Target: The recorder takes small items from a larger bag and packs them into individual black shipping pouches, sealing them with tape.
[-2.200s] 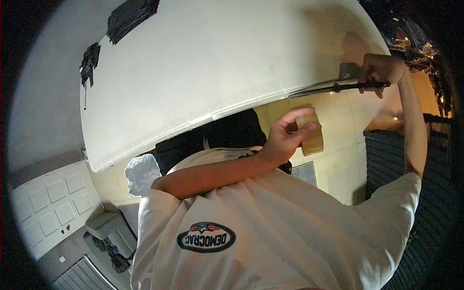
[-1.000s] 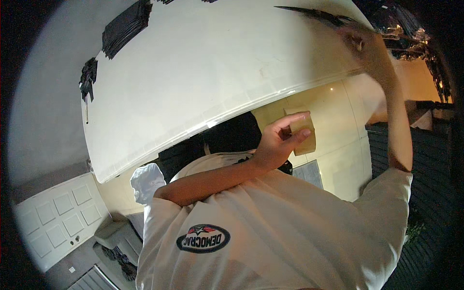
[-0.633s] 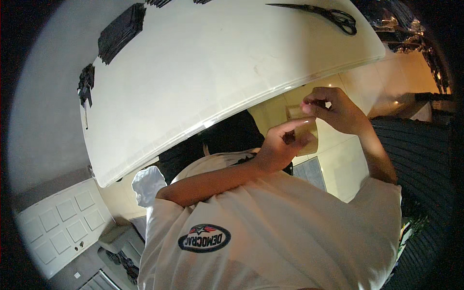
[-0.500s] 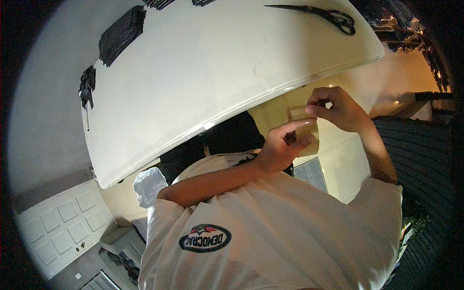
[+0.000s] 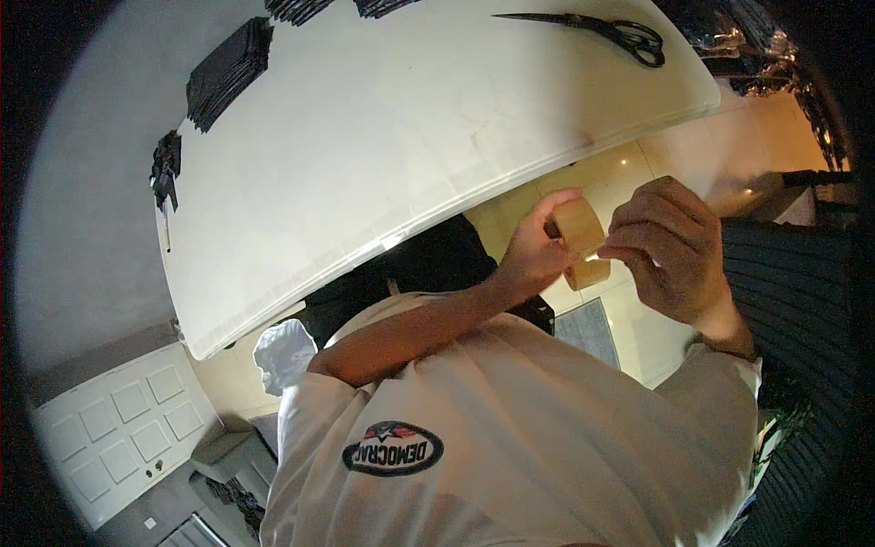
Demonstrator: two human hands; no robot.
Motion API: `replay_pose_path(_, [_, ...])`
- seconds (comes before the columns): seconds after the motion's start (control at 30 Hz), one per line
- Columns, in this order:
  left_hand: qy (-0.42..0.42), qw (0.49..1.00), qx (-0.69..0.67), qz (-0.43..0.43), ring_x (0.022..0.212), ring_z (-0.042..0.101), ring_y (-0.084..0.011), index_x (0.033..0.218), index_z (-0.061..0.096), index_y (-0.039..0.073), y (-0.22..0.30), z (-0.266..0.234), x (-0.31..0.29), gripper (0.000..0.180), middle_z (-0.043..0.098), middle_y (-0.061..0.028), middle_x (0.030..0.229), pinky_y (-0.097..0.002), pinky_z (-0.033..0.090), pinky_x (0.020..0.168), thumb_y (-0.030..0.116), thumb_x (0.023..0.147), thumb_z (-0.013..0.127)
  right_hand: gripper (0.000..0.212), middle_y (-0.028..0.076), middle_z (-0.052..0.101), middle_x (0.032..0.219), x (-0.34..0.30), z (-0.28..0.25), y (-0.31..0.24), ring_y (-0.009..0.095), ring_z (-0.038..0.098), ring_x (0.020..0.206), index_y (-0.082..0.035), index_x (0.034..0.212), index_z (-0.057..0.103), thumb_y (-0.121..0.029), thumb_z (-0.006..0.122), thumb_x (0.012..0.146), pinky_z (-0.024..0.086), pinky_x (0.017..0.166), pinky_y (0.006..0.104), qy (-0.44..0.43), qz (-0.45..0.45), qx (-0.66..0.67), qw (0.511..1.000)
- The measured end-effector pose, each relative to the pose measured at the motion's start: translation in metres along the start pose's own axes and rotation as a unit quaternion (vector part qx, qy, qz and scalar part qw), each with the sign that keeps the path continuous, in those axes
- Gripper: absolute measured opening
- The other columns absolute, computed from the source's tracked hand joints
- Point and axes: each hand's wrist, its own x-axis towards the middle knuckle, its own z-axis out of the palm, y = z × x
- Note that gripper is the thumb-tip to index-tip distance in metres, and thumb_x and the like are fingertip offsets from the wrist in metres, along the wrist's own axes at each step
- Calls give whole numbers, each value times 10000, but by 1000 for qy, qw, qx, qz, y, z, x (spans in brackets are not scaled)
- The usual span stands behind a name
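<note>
A roll of tan packing tape (image 5: 580,225) is gripped by my left hand (image 5: 533,255), whose thumb and fingers close around its near side. The roll hangs over the floor, just off the front edge of the white table (image 5: 365,164). My right hand (image 5: 673,242) is closed, with its fingertips pinched together at the right side of the roll. A small bright glint shows at those fingertips; whether a strip of tape is between them cannot be made out.
Black-handled scissors (image 5: 629,38) lie at the table's far right. A stack of folded black sheets (image 5: 230,73) sits at the far left, with a crumpled black piece (image 5: 167,169) by the left edge. A dark ribbed surface (image 5: 784,292) is at my right.
The tape roll has come up and turned in my left hand, and shows more plainly. My right hand has moved down and turned so that its back faces up, fingers beside the roll.
</note>
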Motion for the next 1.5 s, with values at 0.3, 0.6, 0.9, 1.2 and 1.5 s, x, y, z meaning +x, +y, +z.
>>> replay_pose_path(0.3, [8,998,-54,-5,1135,601,-173,1549,355,96,-2,20,-6,708,582,-83,1288,-356,542,972,82,955,742,155,125,658,884,35,41,86,274,668,799,-2,872,671,-89,797,844,543,736,390,-15,139,124,982])
replay_pose_path(0.6, [26,984,-177,-13,1009,608,-122,1609,299,146,8,22,-13,635,594,-63,1157,-274,555,861,103,1052,602,233,139,663,788,42,52,91,298,668,731,-1,804,684,-185,825,822,523,678,403,-50,156,64,984])
replay_pose_path(0.9, [41,993,-108,12,814,532,-51,1636,239,120,-3,20,-10,687,508,10,902,-260,551,802,116,1054,604,259,155,669,786,42,51,89,327,671,723,7,780,683,-201,833,812,525,681,419,-51,161,29,985])
replay_pose_path(1.2, [42,985,-170,-11,922,606,-86,1637,230,134,5,26,-11,683,584,-36,1023,-285,586,795,116,1058,592,224,144,663,765,42,55,91,283,651,696,12,789,684,-151,837,802,512,653,397,-51,157,19,986])
replay_pose_path(1.5, [42,990,-138,0,838,578,-70,1632,262,153,-6,24,-7,677,552,-11,951,-262,565,754,88,1050,601,262,168,679,786,43,54,89,351,675,728,4,763,691,-214,832,795,525,693,450,-65,170,-10,983])
